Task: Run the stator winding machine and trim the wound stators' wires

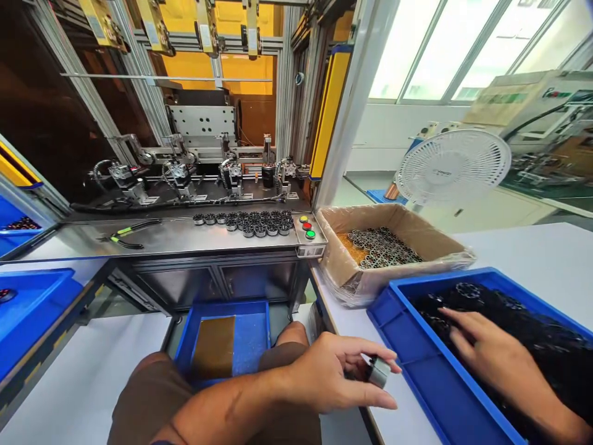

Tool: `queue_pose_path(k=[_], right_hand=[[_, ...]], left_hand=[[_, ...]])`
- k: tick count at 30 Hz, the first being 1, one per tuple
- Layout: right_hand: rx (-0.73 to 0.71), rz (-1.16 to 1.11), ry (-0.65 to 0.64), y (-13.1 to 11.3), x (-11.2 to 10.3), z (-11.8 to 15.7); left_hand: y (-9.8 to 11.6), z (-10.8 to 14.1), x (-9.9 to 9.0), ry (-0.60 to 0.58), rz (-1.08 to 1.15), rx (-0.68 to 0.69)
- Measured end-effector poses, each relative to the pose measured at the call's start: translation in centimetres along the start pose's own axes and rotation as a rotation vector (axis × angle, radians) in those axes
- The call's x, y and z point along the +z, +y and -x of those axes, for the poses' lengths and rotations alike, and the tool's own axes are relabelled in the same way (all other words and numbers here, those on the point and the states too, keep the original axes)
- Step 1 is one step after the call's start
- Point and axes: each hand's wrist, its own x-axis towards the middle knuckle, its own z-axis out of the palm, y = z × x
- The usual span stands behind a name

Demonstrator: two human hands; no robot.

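My left hand (347, 374) is closed around a small grey metal stator core (378, 372) with dark parts on its inner side. It hangs over the white table edge, left of a blue bin (417, 364). Inside that bin, my right hand (495, 346) reaches over a heap of black plastic parts (537, 315), index finger stretched out and thumb apart. Its fingertips are near or touching the heap, and I see nothing held in them. Close by stands a plastic-lined cardboard box (361, 284) with many spoked metal cores (384, 247) inside.
Ahead is a machine with several winding fixtures (231, 176). On its steel ledge lie rows of black-and-silver stators (259, 222), green-handled pliers (132, 232) and a button box (309, 235). A white fan (454, 165) stands behind the box. A blue tray (252, 340) sits below by my knees.
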Motion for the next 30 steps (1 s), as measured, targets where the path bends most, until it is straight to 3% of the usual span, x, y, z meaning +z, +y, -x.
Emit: queue_pose_path(k=[3, 6, 9, 11, 18, 25, 30], right_hand=[[0.131, 0.101, 0.019, -3.2, -1.7, -0.6], [0.230, -0.020, 0.009, -9.3, -2.7, -0.1], [0.030, -0.191, -0.117, -14.6, -2.4, 0.7], [-0.053, -0.286, -0.146, -16.3, -2.0, 1.1], [-0.066, -0.396, -0.099, -16.4, -1.9, 1.5], [-0.203, -0.296, -0.192, -16.1, -2.2, 1.9], [-0.314, -0.162, -0.166, -15.5, -1.8, 2.2]], left_hand=[[0.5, -0.3, -0.3, 0.071, 0.110, -0.045], [0.8, -0.7, -0.3, 0.116, 0.199, -0.050], [0.7, -0.9, 0.3, 0.092, 0.271, -0.067], [0.7, -1.0, 1.0, 0.044, 0.279, -0.088], [0.4, -0.9, 2.9, -0.062, 0.273, -0.109], [0.6, -0.7, 2.4, -0.004, 0.286, -0.040], [0.8, -0.3, 2.2, 0.003, 0.309, -0.057]])
